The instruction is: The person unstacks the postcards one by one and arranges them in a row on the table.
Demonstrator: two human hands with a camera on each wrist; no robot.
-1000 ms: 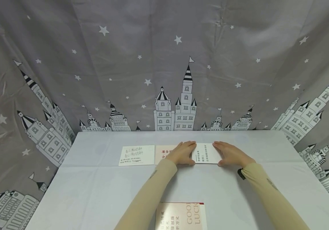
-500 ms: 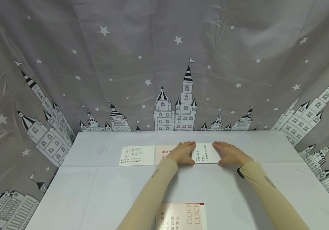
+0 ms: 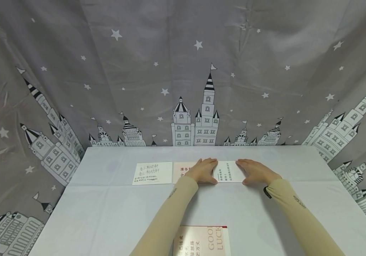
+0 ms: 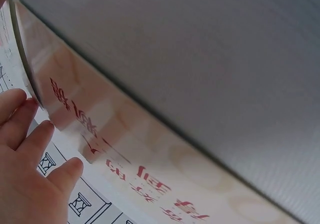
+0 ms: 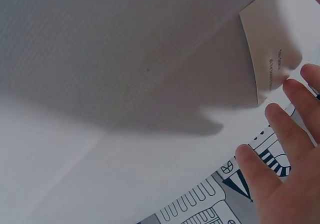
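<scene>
A white card with dark vertical writing lies near the back of the table, between my two hands. My left hand is at its left edge, over part of a pale pink card with red characters; its fingers look extended in the left wrist view. My right hand is at the other edge. In the right wrist view its fingers are spread beside the card's corner, and contact is hard to tell. Left of the pink card lies a white card with handwriting.
Closer to me, a cream card reading GOOD LUCK with a red edge is partly cut off by the frame and covered by the left sleeve. A white cloth covers the table. Behind hangs a grey curtain with castles and stars.
The far edge of the white card between my hands has come down slightly. Both hands stay in nearly the same place.
</scene>
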